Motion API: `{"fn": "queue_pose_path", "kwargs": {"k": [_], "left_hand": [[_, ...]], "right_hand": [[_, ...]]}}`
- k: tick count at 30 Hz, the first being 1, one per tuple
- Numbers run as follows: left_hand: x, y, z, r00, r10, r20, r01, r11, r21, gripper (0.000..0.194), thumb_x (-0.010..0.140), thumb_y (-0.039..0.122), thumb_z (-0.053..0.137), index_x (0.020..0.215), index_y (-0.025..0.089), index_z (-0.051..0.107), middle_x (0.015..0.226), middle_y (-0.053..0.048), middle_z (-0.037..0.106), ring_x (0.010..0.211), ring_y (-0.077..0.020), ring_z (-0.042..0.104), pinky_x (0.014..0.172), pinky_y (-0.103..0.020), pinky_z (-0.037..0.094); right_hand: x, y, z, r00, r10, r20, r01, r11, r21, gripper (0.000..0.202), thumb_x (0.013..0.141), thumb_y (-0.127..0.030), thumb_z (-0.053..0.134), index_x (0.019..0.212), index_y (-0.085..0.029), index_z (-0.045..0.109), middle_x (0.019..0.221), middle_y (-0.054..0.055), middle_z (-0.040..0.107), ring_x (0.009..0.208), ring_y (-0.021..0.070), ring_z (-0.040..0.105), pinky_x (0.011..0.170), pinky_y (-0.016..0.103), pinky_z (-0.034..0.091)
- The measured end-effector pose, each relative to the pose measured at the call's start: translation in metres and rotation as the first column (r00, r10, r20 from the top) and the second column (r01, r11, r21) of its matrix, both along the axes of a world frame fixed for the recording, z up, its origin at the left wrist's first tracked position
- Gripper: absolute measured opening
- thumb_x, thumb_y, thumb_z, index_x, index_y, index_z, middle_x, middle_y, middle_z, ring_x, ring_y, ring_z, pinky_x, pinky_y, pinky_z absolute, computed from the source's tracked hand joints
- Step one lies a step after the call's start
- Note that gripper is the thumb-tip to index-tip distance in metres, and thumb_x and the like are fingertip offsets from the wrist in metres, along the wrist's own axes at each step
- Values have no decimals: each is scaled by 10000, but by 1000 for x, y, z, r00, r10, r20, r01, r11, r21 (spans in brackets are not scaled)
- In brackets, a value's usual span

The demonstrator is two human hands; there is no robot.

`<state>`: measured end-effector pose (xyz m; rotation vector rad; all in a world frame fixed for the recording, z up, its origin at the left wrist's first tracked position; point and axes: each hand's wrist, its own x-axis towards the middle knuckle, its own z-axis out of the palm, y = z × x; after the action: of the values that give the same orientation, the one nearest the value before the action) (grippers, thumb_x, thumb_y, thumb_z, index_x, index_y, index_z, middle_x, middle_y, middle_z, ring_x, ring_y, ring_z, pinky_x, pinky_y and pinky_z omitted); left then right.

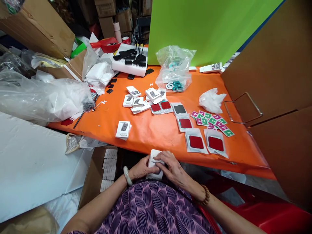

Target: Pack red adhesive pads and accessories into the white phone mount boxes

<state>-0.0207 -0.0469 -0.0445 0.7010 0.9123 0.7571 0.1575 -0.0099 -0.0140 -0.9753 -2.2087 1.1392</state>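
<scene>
A small white box (155,156) is held close to my body, just below the front edge of the orange table (156,130). My left hand (142,168) grips the box from its left side, thumb lying across it. From the right, my right hand (170,165) has its fingers closed over the upper part of the same box. The lower face of the box is partly hidden by my fingers. Nearest on the table, a short stack of white printed boxes (123,130) lies to the left.
More white boxes (137,101), pouches with red pads (195,142), pink and green cards (212,122) and a clear bag with teal rings (174,70) lie on the table. An open carton of white boxes (92,175) stands below left. Brown board rises at right.
</scene>
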Motion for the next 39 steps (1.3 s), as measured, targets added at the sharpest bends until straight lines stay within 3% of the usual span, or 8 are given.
{"fn": "queue_pose_path", "kwargs": {"k": [3, 7, 11, 15, 21, 27, 34, 39], "left_hand": [[-4, -4, 8, 944, 312, -105, -303, 948, 95, 587, 644, 358, 796, 1105, 186, 475, 885, -9, 613, 755, -121, 575, 743, -272, 455], [-3, -12, 3, 895, 437, -86, -424, 896, 133, 566, 658, 355, 790, 1090, 196, 461, 861, -14, 625, 724, -121, 595, 697, -257, 473], [0, -17, -6, 905, 420, -70, -411, 905, 113, 542, 669, 380, 780, 1094, 174, 516, 869, -28, 638, 759, -128, 605, 711, -252, 473], [-3, -17, -7, 890, 407, -205, -387, 913, 133, 423, 686, 418, 749, 964, 140, 593, 776, -11, 623, 682, -111, 561, 646, -234, 443], [-3, -4, 6, 842, 431, -325, -374, 900, 224, 290, 694, 367, 720, 633, 141, 548, 641, 28, 537, 622, -86, 460, 616, -221, 376], [-5, 11, 20, 881, 428, -204, -400, 902, 163, 366, 604, 320, 796, 850, 161, 577, 666, 61, 528, 601, -72, 454, 602, -207, 366], [-11, -2, 13, 858, 390, -335, -278, 900, 336, 286, 629, 376, 801, 717, 131, 682, 722, -27, 637, 704, -137, 552, 699, -264, 422], [-9, -8, 17, 798, 400, -450, -184, 874, 450, 211, 741, 361, 713, 733, 150, 710, 731, -45, 665, 730, -149, 564, 721, -267, 427]], "right_hand": [[-6, -1, -11, 976, -190, -105, 188, 982, -27, 182, 883, -309, 561, 1038, -232, 620, 1012, 82, 588, 982, 234, 543, 863, 418, 453], [-17, -9, -26, 833, -510, -215, 449, 850, -276, 413, 738, -413, 710, 1063, -199, 571, 1049, 98, 597, 944, 244, 598, 807, 400, 513], [-21, -18, -33, 764, -618, -185, 354, 642, -680, 467, 651, -483, 769, 968, -200, 575, 800, 43, 671, 711, 208, 639, 658, 344, 533], [-21, -21, -31, 745, -638, -195, 267, 554, -788, 495, 566, -512, 811, 892, -184, 637, 807, 38, 685, 728, 194, 627, 694, 329, 512], [-25, -17, -25, 786, -590, -186, 327, 651, -685, 411, 664, -538, 739, 615, -173, 555, 590, -33, 509, 564, 105, 459, 552, 239, 387], [-23, 3, -25, 772, -565, -291, 144, 602, -786, 454, 604, -474, 801, 887, -203, 572, 690, -30, 577, 617, 133, 540, 602, 259, 446], [-4, -1, -28, 939, -210, -274, 97, 922, -376, 199, 822, -374, 642, 787, -183, 687, 779, 48, 646, 755, 181, 605, 718, 298, 472], [-3, -10, -27, 937, -220, -272, 155, 958, -242, 164, 843, -331, 618, 802, -190, 691, 798, 62, 672, 766, 189, 626, 731, 302, 482]]}}
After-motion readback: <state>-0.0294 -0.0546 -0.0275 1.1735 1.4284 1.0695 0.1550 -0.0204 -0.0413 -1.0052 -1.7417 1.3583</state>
